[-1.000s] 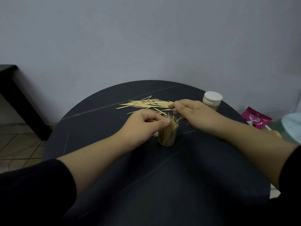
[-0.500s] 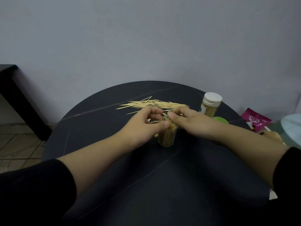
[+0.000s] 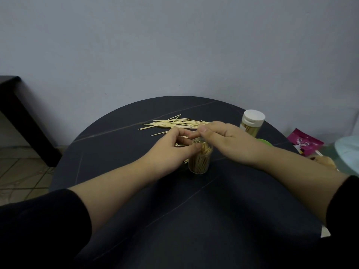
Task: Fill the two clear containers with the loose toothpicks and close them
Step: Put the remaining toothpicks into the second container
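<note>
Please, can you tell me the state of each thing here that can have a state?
Middle container, upright, lid off, nearly full of toothpicks.
Back container, upright, white lid on.
Green lid, off, lying on the table.
Loose toothpicks, lying in a pile on the table.
Left hand, holds the middle container's rim.
Right hand, fingers curled over its mouth; what it holds is hidden.

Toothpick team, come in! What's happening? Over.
Left hand grips open container; right hand at its mouth, grip unclear. Loose toothpicks wait behind. Nothing blocking.
</note>
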